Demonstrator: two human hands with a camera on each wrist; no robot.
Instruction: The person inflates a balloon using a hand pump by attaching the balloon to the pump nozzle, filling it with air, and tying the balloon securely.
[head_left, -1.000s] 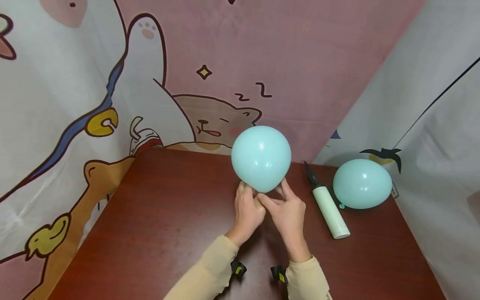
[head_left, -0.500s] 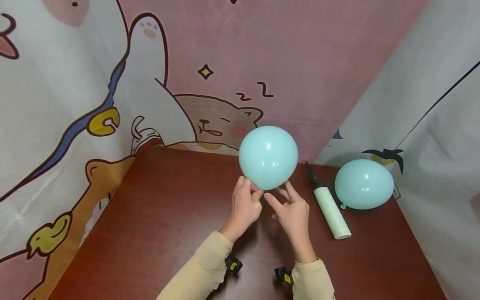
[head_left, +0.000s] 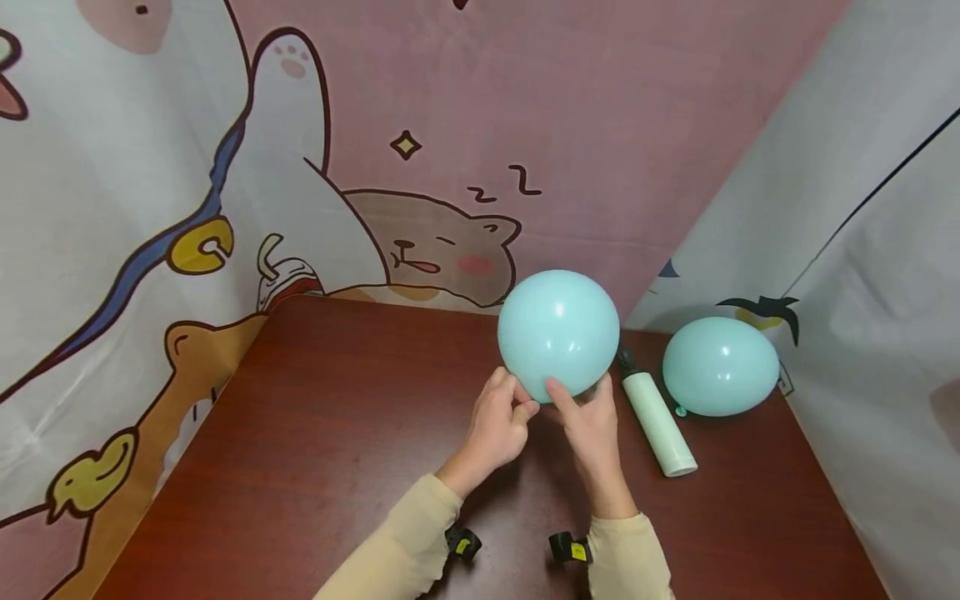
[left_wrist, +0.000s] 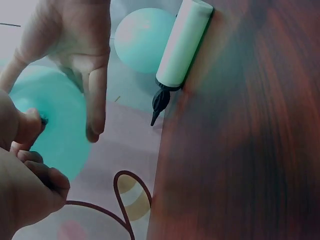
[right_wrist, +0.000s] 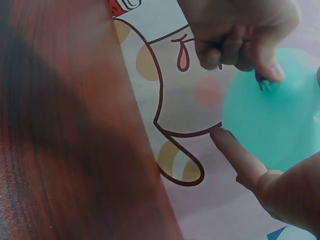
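A round, inflated mint balloon (head_left: pixel 558 329) is held up over the far side of the table. My left hand (head_left: pixel 491 429) pinches its neck between thumb and finger, and a bit of the gathered neck (right_wrist: pixel 265 85) pokes out past the thumb in the right wrist view. My right hand (head_left: pixel 596 437) touches the balloon's right lower side, its thumb laid against the surface. In the left wrist view the right hand (left_wrist: pixel 75 40) has its fingers extended around the balloon. Some right fingers are hidden behind the balloon in the head view.
To the right a white hand pump (head_left: pixel 660 425) with a black nozzle lies on the reddish-brown table (head_left: pixel 337 458). Beside it rests a second mint balloon (head_left: pixel 720 367), knotted. A cartoon-printed cloth (head_left: pixel 585 125) hangs behind the table's far edge.
The balloon has moved to the right and slightly down, now partly covering the pump's nozzle. My right hand has come from the balloon's neck to its side; the left keeps pinching the neck.
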